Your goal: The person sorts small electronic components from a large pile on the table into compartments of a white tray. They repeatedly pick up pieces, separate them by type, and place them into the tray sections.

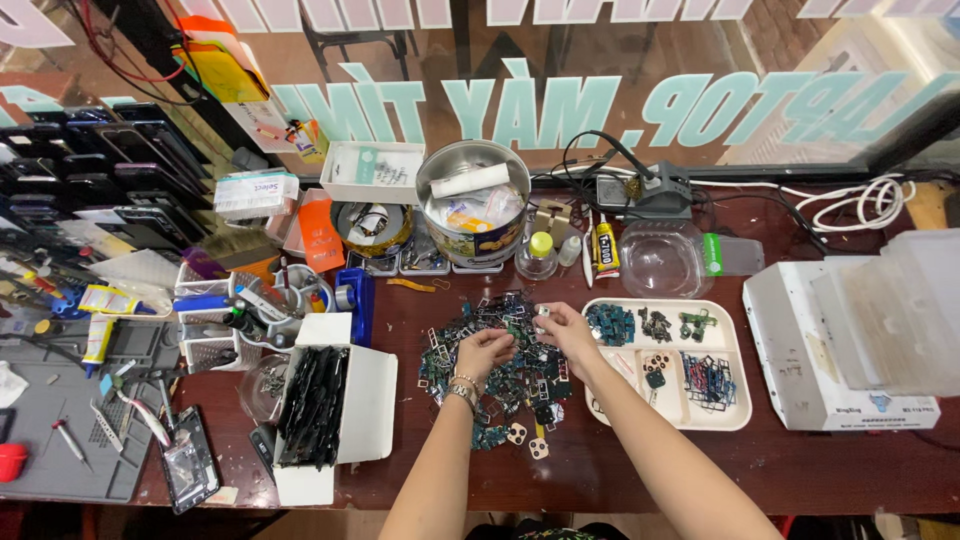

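Crowded with tool cups, boxes and a round tin (473, 200), the dark red surface (620, 460) carries a heap of small metal and plastic parts (495, 365) at its middle, just left of a white divided tray (668, 362). The left hand (484, 349) rests curled on the heap, its grip unclear, while the right hand (563, 325) pinches one tiny part (543, 311) between fingertips above it. Such bits look light, stiff and easily dropped, best nipped by their edges; open room lies only along the near edge.
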